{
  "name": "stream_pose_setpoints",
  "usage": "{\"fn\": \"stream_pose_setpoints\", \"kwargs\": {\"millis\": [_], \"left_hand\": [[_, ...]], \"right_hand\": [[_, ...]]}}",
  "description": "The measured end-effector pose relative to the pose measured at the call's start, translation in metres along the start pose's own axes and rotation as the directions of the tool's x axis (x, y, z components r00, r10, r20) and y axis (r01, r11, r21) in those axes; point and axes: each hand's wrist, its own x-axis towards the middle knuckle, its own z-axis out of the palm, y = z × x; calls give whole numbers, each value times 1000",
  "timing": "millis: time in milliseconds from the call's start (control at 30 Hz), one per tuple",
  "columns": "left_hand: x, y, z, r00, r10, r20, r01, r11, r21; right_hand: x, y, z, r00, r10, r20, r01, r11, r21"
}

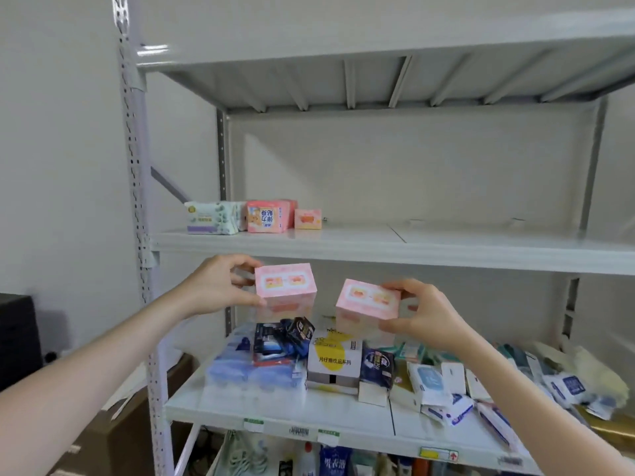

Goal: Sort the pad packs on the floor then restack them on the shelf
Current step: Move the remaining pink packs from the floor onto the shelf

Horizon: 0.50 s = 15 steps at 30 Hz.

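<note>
Pinched pink pad pack (285,281) w/ L hand (220,286) fingers (240,262), second pink pack (368,298) w/ R hand (424,314) fingers (395,287), before shelf (378,247).

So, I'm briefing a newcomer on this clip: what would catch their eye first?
The left hand and right hand each hold a pink pack: the left pink pack level, the right pink pack tilted. Behind, a row of packs sits left on the middle shelf, above a cluttered lower shelf.

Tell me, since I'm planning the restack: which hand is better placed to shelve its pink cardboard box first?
Probably the left hand: its pink cardboard box is higher, level, nearly under the matching small pink box on the grey metal shelf. The right hand's pink box sits lower, tilted.
</note>
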Motion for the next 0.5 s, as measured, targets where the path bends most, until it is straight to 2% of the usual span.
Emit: {"fn": "stream_pose_setpoints", "kwargs": {"millis": [233,500], "left_hand": [[90,25,-33,1000,29,-8,-29,1000,-5],[187,26,-62,999,28,20,-29,997,73]], "right_hand": [[86,1,-31,998,-59,16,57,995,82],[179,8,-21,992,-95,79,84,988,132]]}}
